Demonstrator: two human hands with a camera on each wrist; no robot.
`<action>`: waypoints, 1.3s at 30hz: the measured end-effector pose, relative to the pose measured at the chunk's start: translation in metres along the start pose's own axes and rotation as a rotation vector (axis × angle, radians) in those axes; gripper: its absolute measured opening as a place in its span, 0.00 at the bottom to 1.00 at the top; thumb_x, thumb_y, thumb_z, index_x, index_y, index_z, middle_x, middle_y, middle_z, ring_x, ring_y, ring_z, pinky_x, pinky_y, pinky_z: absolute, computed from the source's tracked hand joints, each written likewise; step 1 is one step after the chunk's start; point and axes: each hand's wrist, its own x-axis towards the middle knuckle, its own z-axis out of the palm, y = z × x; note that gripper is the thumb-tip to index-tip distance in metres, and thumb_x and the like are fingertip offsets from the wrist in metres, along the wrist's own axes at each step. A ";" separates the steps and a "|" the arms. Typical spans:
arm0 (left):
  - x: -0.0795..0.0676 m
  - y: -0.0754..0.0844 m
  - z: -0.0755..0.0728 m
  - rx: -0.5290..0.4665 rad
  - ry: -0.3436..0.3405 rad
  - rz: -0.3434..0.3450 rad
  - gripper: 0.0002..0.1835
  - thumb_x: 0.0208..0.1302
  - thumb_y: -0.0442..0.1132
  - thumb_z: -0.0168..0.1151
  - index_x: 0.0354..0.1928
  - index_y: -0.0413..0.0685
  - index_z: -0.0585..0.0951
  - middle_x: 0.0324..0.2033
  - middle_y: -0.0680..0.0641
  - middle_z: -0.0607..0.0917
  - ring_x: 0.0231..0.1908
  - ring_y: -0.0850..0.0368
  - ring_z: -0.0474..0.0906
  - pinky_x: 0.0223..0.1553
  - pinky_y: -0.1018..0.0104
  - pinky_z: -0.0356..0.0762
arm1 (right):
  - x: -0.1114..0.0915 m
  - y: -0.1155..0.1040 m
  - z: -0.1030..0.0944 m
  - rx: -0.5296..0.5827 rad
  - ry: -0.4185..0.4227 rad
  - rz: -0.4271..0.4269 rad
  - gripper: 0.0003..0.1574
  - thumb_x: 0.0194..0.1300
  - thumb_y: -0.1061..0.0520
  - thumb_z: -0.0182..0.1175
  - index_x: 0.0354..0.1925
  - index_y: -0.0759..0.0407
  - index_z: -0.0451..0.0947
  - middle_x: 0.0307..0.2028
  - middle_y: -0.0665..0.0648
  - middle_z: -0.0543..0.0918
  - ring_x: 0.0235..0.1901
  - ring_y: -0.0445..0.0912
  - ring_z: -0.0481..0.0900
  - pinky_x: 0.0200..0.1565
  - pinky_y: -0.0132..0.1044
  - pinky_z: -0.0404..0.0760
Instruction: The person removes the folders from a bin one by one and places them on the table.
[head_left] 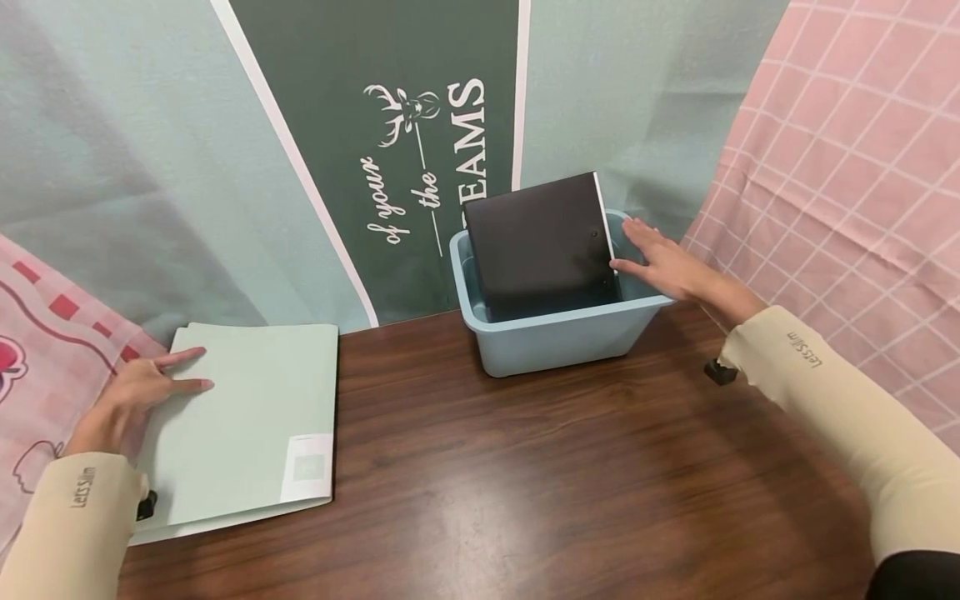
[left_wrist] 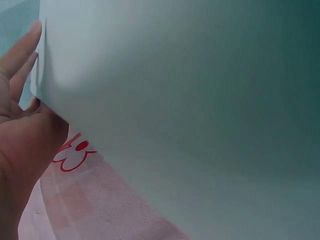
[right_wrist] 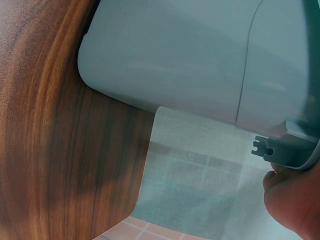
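Observation:
A pale green folder (head_left: 247,400) with a white label at its corner lies on the table at the left. My left hand (head_left: 142,387) rests at its left edge, thumb and forefinger stretched over the cover; the other fingers are mostly hidden. In the left wrist view the folder (left_wrist: 175,110) fills most of the picture beside the left hand (left_wrist: 22,110). A black binder (head_left: 540,242) with a white edge leans tilted inside a blue plastic bin (head_left: 562,333). My right hand (head_left: 663,262) reaches over the bin's right rim with straight fingers, the thumb at the binder's right edge.
The brown wooden table (head_left: 450,467) spreads between the folder and the bin. Behind them hangs a green printed cloth (head_left: 315,75). Pink checked cloths stand at the right (head_left: 847,158) and left (head_left: 52,333) sides, close to both arms.

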 end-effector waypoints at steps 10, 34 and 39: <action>0.005 0.001 0.003 0.163 -0.097 0.096 0.59 0.58 0.52 0.82 0.80 0.38 0.53 0.72 0.12 0.38 0.58 0.22 0.58 0.54 0.36 0.63 | 0.000 -0.002 -0.001 -0.002 0.007 -0.001 0.58 0.82 0.31 0.47 0.85 0.66 0.37 0.85 0.68 0.38 0.84 0.62 0.35 0.81 0.60 0.37; -0.004 -0.031 0.017 0.210 0.002 0.156 0.60 0.56 0.49 0.82 0.79 0.32 0.53 0.73 0.14 0.36 0.69 0.08 0.43 0.69 0.19 0.18 | 0.000 0.002 0.000 -0.018 0.015 -0.012 0.59 0.81 0.30 0.47 0.85 0.65 0.38 0.85 0.67 0.39 0.84 0.63 0.36 0.82 0.59 0.37; -0.005 -0.033 0.020 0.265 0.000 0.131 0.63 0.53 0.53 0.83 0.80 0.32 0.53 0.69 0.09 0.54 0.54 0.17 0.65 0.60 0.27 0.63 | -0.001 0.003 0.000 -0.013 0.012 -0.006 0.59 0.81 0.29 0.47 0.85 0.65 0.37 0.85 0.67 0.38 0.84 0.62 0.35 0.81 0.60 0.37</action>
